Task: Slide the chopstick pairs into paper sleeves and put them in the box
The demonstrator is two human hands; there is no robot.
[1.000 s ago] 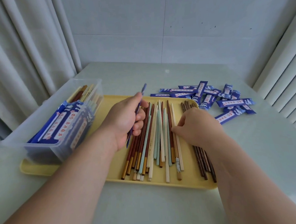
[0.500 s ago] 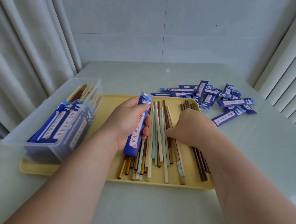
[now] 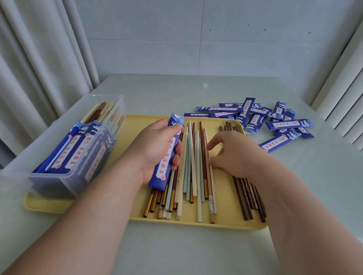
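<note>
Chopsticks (image 3: 194, 168) lie loose on yellow tray (image 3: 230, 223). Left hand (image 3: 155, 147) grips a blue paper sleeve (image 3: 167, 159) just above them. Right hand (image 3: 234, 153) has fingers loosely parted, thumb tip touching a cream stick. Clear box (image 3: 51, 185) of sleeved pairs sits at tray's left end. Spare sleeves (image 3: 281, 124) are scattered on counter (image 3: 183, 254).

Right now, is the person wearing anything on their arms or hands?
Nothing that shows. The left hand and the right hand have no gloves, and no rings show on the fingers in view. The left forearm and the right forearm are uncovered as far as the picture reaches: no sleeve, cuff, watch or bracelet.
</note>
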